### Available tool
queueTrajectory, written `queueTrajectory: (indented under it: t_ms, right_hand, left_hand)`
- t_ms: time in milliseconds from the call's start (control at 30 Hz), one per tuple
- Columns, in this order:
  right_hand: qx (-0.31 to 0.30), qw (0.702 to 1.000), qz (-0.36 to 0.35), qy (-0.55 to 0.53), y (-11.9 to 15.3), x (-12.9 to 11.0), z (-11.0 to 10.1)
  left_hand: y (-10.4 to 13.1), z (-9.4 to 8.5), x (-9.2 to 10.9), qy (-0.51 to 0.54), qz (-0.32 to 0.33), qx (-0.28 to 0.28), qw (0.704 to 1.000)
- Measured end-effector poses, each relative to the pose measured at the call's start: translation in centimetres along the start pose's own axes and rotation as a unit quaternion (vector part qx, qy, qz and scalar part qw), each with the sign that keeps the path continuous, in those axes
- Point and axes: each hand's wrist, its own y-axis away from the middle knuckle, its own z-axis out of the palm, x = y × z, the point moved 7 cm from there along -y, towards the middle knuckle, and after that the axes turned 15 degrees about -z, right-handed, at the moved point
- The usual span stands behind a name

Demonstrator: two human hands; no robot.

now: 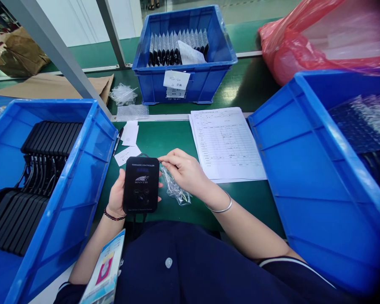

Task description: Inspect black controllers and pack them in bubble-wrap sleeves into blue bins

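A flat black controller (pixel 141 184) printed "TORNADO CONTROLLER" and "MANTIS" lies face up in my left hand (pixel 117 195), whose fingers wrap round it from beneath. Dark cables show at its top and bottom edges. My right hand (pixel 186 171) is closed in a pinch at the controller's upper right corner; what sits between the fingertips is too small to make out. Just below that hand, a crumpled heap of clear plastic (pixel 176 189) rests on the green table (pixel 166 135).
On the left, a blue bin (pixel 106 156) holds rows of black controllers (pixel 52 138). Another bin (pixel 185 14) at the back contains bagged units, and a large bin (pixel 281 160) stands right. Printed sheets (pixel 229 145), paper slips (pixel 130 133), a pen (pixel 118 141) and a red bag (pixel 278 55) lie around.
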Motion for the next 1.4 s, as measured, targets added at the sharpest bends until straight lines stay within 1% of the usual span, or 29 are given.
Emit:
queueTrajectory:
  t_ms: [167,300,367,500,667,1033,1133,1233,1300,1400]
  right_hand:
    - [0.0,1.0,0.011,-0.001,0.0,-0.2,0.1]
    - [-0.002,0.996,0.04,-0.075,0.2,-0.3,0.7]
    - [0.01,0.994,0.05,-0.098,0.3,-0.2,0.7]
    - [0.041,0.997,0.043,-0.055,0.2,0.0,0.2]
    - [0.042,0.998,0.037,-0.036,0.0,-0.2,0.3]
    - [0.056,0.998,0.023,-0.021,-0.4,-0.4,0.6]
    - [0.05,0.998,0.045,-0.018,-0.4,-0.2,0.5]
    - [0.028,0.997,0.07,-0.03,-0.3,0.1,0.7]
    - [0.022,0.997,0.067,-0.04,-0.3,0.1,0.8]
    - [0.03,0.997,0.055,-0.052,-0.3,0.2,0.8]
  left_hand:
    - [0.0,0.0,-0.1,-0.001,0.003,-0.003,1.0]
    - [-0.1,0.1,-0.1,0.002,0.008,-0.003,1.0]
    - [0.0,0.2,0.0,0.003,0.013,0.002,1.0]
    - [0.2,0.0,0.2,0.002,0.029,0.027,0.999]
    - [0.4,-0.7,-0.2,0.0,0.033,0.064,0.997]
    - [0.9,-0.4,-1.0,-0.04,0.076,0.116,0.99]
    - [0.9,-0.4,-1.1,-0.043,0.082,0.113,0.989]
    - [0.9,-0.3,-1.2,-0.035,0.079,0.099,0.991]
    - [0.9,-0.3,-1.2,-0.024,0.073,0.087,0.993]
    - [0.9,-0.3,-1.3,-0.012,0.063,0.078,0.995]
